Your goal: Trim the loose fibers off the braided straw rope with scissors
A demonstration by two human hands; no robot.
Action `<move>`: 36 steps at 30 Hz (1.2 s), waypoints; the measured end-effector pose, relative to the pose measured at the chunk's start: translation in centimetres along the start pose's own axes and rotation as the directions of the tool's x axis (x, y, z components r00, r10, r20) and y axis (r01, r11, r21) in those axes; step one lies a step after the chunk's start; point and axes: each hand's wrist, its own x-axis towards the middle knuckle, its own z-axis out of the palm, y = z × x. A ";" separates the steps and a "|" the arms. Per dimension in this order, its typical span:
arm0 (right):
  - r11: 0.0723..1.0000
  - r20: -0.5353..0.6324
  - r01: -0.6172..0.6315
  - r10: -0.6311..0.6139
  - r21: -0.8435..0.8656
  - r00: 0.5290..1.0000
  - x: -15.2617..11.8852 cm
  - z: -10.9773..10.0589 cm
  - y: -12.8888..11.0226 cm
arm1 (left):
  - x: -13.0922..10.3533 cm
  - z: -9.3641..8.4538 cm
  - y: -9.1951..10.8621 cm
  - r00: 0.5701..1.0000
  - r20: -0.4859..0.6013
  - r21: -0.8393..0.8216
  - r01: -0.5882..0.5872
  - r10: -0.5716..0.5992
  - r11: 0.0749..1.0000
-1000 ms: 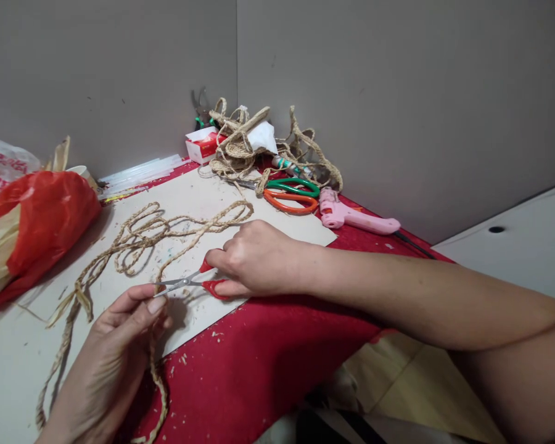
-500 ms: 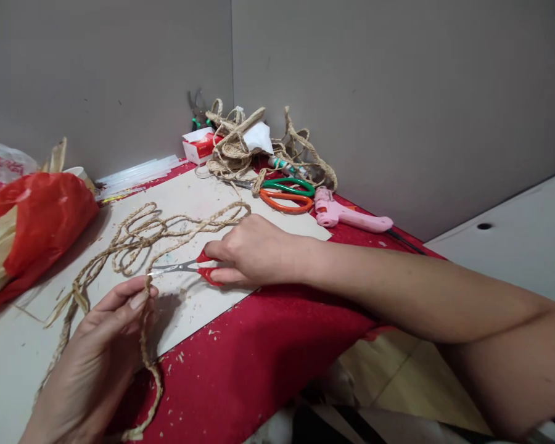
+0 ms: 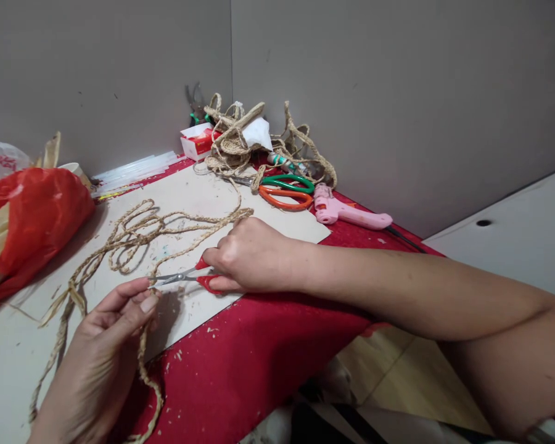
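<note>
Between thumb and fingers, my left hand (image 3: pixel 104 348) pinches a braided straw cord (image 3: pixel 148 379) at the lower left. Below the hand the cord hangs over the red cloth; above it the cord runs up to a loose tangle on the white board. My right hand (image 3: pixel 250 259) grips small scissors (image 3: pixel 180 277) by their red handles. Their blades are slightly apart, with the cord between them just above my left fingertips. The white board (image 3: pixel 203 314) under the work is strewn with small straw scraps.
Behind lie a heap of braided cord (image 3: pixel 234 148), larger green-and-orange scissors (image 3: pixel 287 191), a pink glue gun (image 3: pixel 351 214), a red-white box (image 3: pixel 198 142) and pliers (image 3: pixel 197 108). Clear glue sticks (image 3: pixel 136 169) and a red plastic bag (image 3: pixel 44 216) are at left. Grey walls (image 3: pixel 374 92) border the table.
The scissor blades have spread a little around the cord and dipped slightly. My left hand has shifted slightly right and down, still pinching the cord.
</note>
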 end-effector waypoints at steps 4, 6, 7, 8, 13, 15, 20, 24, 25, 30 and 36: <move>0.999 0.067 -0.030 0.031 -0.016 0.997 0.1 -0.6 -0.1 | 0.1 0.4 0.3 1.000 -0.010 -0.003 -0.013 0.013 1.000; 0.999 0.070 -0.035 0.035 -0.007 0.997 0.1 -0.8 0.0 | 0.2 0.4 0.5 0.999 -0.017 0.005 -0.028 0.028 1.000; 1.000 0.063 -0.029 0.029 0.005 0.998 0.0 -0.8 0.1 | 0.3 0.4 0.5 0.999 -0.018 0.016 -0.037 0.037 0.999; 1.000 0.050 -0.021 0.020 0.018 0.999 0.0 -0.8 0.1 | 0.3 0.4 0.5 0.998 -0.026 0.032 -0.048 0.049 0.998; 1.000 -0.017 -0.006 0.006 0.029 1.000 -0.4 -0.5 -0.2 | 0.0 0.5 0.2 0.983 -0.114 0.194 -0.117 0.141 0.974; 1.000 -0.050 -0.007 0.008 0.019 0.999 -0.5 -0.4 -0.4 | -0.4 0.6 0.1 0.975 -0.115 0.300 -0.147 0.188 0.943; 1.000 -0.100 -0.010 0.012 0.015 0.995 -0.8 -0.1 -0.9 | -1.2 0.9 0.1 0.943 -0.087 0.480 -0.243 0.321 0.843; 1.000 -0.085 0.003 -0.001 0.026 0.996 -0.8 -0.1 -1.3 | -1.4 1.3 0.2 0.936 -0.080 0.513 -0.256 0.343 0.819; 1.000 -0.065 0.004 -0.002 0.030 0.998 -0.7 -0.2 -1.3 | -1.3 1.3 0.2 0.941 -0.085 0.514 -0.240 0.327 0.824; 0.999 0.052 -0.025 0.023 0.046 0.998 -0.4 -0.6 -1.2 | -1.1 0.8 0.1 0.965 -0.096 0.471 -0.171 0.243 0.865; 0.997 0.026 -0.024 0.022 0.067 0.999 -0.6 -0.8 -0.8 | -1.0 0.2 0.1 0.950 -0.187 0.545 -0.111 0.249 0.831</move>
